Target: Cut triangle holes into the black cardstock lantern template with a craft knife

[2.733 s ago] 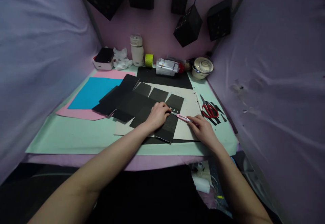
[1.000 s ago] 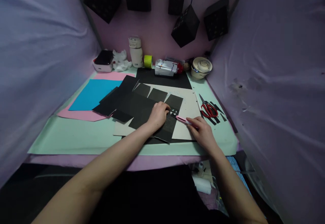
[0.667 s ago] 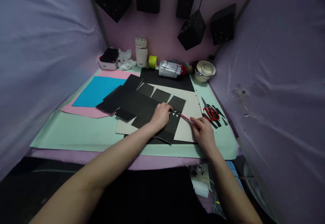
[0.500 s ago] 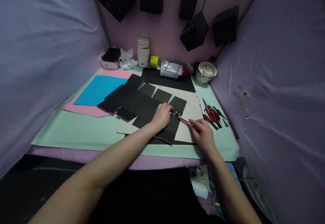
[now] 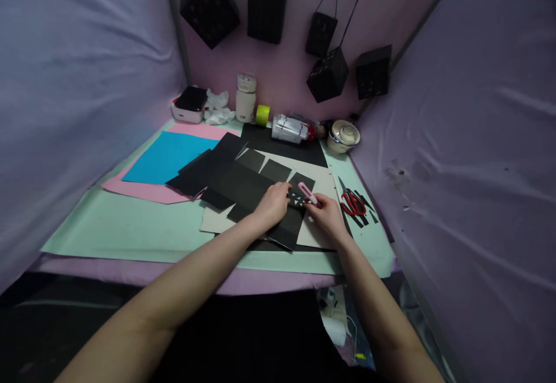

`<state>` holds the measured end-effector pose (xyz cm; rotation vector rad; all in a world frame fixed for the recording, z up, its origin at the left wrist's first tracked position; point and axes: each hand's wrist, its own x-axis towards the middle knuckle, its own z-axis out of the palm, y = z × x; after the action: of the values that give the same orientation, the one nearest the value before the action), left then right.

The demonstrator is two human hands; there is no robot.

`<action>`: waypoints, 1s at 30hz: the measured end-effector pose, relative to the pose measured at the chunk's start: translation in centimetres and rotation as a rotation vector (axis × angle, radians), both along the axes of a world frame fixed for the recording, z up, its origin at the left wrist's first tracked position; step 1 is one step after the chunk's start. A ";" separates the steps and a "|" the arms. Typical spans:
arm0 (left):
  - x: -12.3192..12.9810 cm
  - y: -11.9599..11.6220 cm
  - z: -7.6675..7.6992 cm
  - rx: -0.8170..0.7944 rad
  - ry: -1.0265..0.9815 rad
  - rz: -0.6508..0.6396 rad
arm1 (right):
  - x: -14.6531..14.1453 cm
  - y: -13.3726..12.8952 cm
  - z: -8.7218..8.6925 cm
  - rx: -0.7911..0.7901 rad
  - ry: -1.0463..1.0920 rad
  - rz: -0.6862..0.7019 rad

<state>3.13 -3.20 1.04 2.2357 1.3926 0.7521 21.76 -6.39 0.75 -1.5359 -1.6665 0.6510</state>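
Observation:
A large black cut-out card [image 5: 243, 183] with flaps lies over a pale board [image 5: 321, 183] at the table's middle. My left hand [image 5: 274, 202] rests on the card, its fingers bent beside a group of small triangular cut-outs [image 5: 296, 200]; whether they pinch anything is hidden. Just right of the cut-outs, my right hand [image 5: 324, 212] is closed around a pink craft knife [image 5: 307, 192], which now tilts up to the left. The fingertips of this hand are near the card's surface by the small holes.
Red-handled scissors [image 5: 353, 204] lie among black scraps at the right. Blue paper [image 5: 169, 157] sits on pink paper at the left. A white bottle [image 5: 245, 99], yellow tape roll [image 5: 263, 115] and lidded bowl [image 5: 343, 137] stand behind. Black boxes [image 5: 329, 76] hang above.
My right hand has moved left to the cut-outs, and the knife has swung from pointing at the card to pointing up and away. The left hand stays on the card. The view has shifted slightly.

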 end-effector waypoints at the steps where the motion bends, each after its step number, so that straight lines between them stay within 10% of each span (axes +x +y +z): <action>1: -0.4 -0.7 0.3 0.014 0.037 -0.037 | -0.2 0.5 -0.2 0.001 -0.022 0.021; 9: -1.3 -6.2 -0.2 0.095 0.243 -0.311 | -1.1 1.7 -1.2 -0.008 -0.186 0.068; 24: -1.0 -6.5 -1.0 0.109 0.325 -0.313 | -2.6 1.8 -0.2 -0.002 -0.826 0.113; 30: -1.0 -6.6 -1.2 0.113 0.377 -0.318 | -2.8 3.1 -0.9 0.039 -0.608 -0.042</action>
<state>2.17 -9.77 -0.19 2.7046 1.1206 0.3191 18.92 -3.25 -0.16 -1.8506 -2.0551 0.1208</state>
